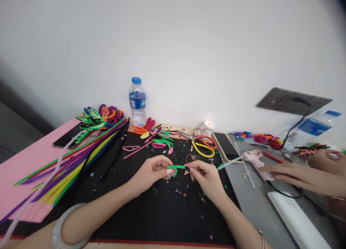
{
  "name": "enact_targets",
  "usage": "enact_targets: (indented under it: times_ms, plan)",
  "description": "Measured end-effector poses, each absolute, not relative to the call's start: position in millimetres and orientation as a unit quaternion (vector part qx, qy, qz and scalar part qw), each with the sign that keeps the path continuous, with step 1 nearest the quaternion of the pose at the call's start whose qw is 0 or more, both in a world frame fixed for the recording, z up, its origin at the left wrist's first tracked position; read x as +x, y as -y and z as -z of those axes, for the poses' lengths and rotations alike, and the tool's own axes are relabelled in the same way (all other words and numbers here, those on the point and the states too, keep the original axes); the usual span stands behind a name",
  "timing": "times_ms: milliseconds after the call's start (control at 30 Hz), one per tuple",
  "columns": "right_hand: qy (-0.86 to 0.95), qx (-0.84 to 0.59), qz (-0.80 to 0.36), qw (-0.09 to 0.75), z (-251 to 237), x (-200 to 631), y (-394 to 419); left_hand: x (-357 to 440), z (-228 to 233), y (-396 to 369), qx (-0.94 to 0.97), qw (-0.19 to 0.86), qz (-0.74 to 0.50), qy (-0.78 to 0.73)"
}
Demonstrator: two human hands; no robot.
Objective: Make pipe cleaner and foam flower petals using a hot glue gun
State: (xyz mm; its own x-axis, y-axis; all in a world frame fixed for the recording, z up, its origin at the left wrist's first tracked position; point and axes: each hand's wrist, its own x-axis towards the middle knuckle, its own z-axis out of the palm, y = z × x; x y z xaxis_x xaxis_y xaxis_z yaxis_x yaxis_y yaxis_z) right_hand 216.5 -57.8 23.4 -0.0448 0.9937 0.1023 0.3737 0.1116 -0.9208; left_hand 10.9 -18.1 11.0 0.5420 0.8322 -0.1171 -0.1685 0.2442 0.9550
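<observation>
Both hands meet low in the middle of the black mat (162, 213): the left hand (151, 173) is curled nearly closed, thumb and fingertips pinching the looped end of a green pipe cleaner (177, 168), while the right hand (207, 175) pinches the other end of the same piece between thumb and forefinger, its remaining fingers folded loosely. That green pipe cleaner hangs just above the mat between the two hands, with small coloured scraps scattered beneath it. At ten o'clock from the hands a long bundle of straight pipe cleaners (75, 159) fans across the mat and a pink sheet (24, 162). At twelve o'clock lie finished pink and green petal shapes (159, 139), and behind them a water bottle (137, 101) stands against the wall. At one o'clock rest scissors (203, 144) with red and yellow handles, just beside a dark smartphone (226, 146). At three o'clock another person's hand (292, 173) lies on a pink glue gun (255, 160).
</observation>
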Motion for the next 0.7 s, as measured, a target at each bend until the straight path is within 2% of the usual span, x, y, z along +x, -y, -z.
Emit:
enact_targets:
  times_ms: [433,700]
  plan:
    - [0.668,-0.546,-0.328,0.384,-17.2,212.8,62.8,9.9,-10.7,16.4,0.508,0.699,-0.368,-0.343]
    - [0.655,-0.531,-0.367,0.393,-16.1,211.1,63.0,9.9,-9.3,16.2,0.521,0.686,-0.373,-0.345]
